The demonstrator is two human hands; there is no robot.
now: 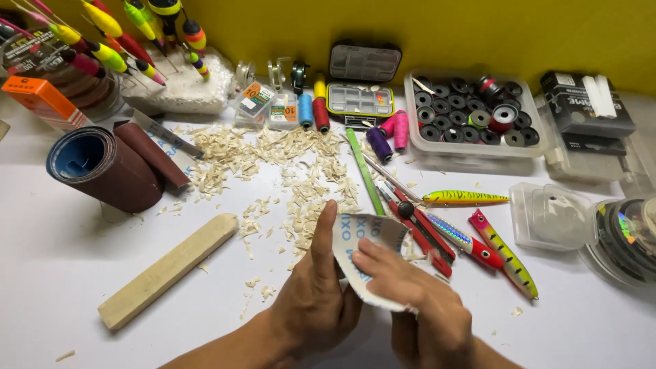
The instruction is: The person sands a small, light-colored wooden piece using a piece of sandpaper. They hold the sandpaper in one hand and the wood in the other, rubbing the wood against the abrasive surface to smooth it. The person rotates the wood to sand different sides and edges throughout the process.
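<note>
Both hands, left hand (311,301) and right hand (417,307), have fingers (379,266) pinching one sandpaper sheet (369,239); one wooden block (167,270) lies left of them, three fishing lures (478,236) right, on the counter (588,321)

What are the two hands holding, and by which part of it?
Both hold one sheet of sandpaper, its printed white backing up. The left hand has a grip on its left edge, thumb raised along it; the right hand presses fingers on its lower right part.
</note>
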